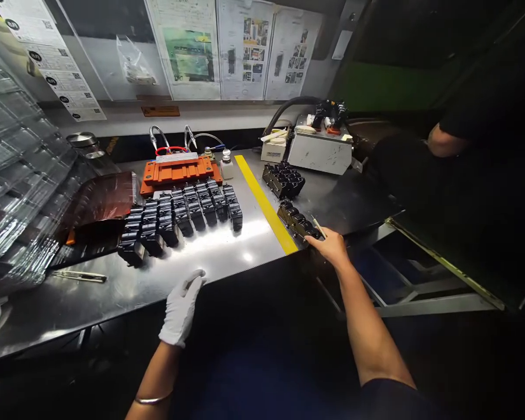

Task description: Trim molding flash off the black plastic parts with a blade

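My right hand (331, 246), bare, is closed on a thin pale pen-like stick (319, 227). Its thumb meets the near end of a black ribbed moulded part (295, 219), which lies just right of the yellow stripe; whether the hand also grips this part I cannot tell. My left hand (181, 306) wears a white glove and hovers by the table's front edge, fingers loosely bent and nothing visible in them. Beyond it stands a row of similar black parts (181, 213). More of them sit grouped in a cluster (284, 179) behind the part by my right hand.
An orange fixture (179, 173) with metal clamps stands behind the row, a small white bottle (226, 165) beside it. Yellow tape (262, 201) crosses the metal table (219, 256). A grey box (319, 153) is at the back right, a cutter knife (79, 276) front left. Another person's arm (448, 142) shows at right.
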`<state>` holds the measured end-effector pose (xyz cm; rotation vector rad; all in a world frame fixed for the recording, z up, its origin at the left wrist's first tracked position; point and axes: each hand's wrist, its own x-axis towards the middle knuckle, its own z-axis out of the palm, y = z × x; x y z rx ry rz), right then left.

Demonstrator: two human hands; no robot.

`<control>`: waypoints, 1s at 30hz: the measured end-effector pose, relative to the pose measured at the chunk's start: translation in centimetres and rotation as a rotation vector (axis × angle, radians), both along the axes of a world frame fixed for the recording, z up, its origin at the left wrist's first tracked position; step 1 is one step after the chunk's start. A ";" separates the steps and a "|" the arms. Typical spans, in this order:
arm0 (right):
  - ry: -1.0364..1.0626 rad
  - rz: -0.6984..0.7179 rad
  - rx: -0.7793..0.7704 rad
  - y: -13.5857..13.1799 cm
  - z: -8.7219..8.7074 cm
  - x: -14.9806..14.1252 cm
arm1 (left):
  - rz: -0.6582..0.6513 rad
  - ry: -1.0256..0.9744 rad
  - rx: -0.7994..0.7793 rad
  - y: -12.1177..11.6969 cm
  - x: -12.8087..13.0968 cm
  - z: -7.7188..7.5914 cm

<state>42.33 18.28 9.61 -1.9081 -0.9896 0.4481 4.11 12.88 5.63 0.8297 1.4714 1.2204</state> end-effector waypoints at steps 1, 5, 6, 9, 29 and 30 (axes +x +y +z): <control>0.036 0.004 -0.003 -0.5 -0.3 0.1 | -0.050 -0.021 -0.007 -0.6 0.8 0.1; 0.170 0.062 0.025 -4.0 -2.3 -3.1 | -0.288 -0.135 -0.096 -3.4 5.0 -0.1; 0.205 0.100 0.023 -5.2 -2.9 -4.6 | -0.320 -0.164 -0.109 -4.0 6.1 -0.2; 0.403 0.308 -0.050 -8.6 -4.9 -10.0 | -0.312 -0.235 -0.067 -4.8 8.0 -0.4; 0.241 1.072 -0.269 -5.8 -3.9 -18.4 | -0.052 -0.078 -0.084 -9.5 -0.8 -1.5; 0.220 1.063 -0.269 -5.7 -3.8 -18.3 | -0.050 -0.074 -0.084 -9.5 -0.8 -1.5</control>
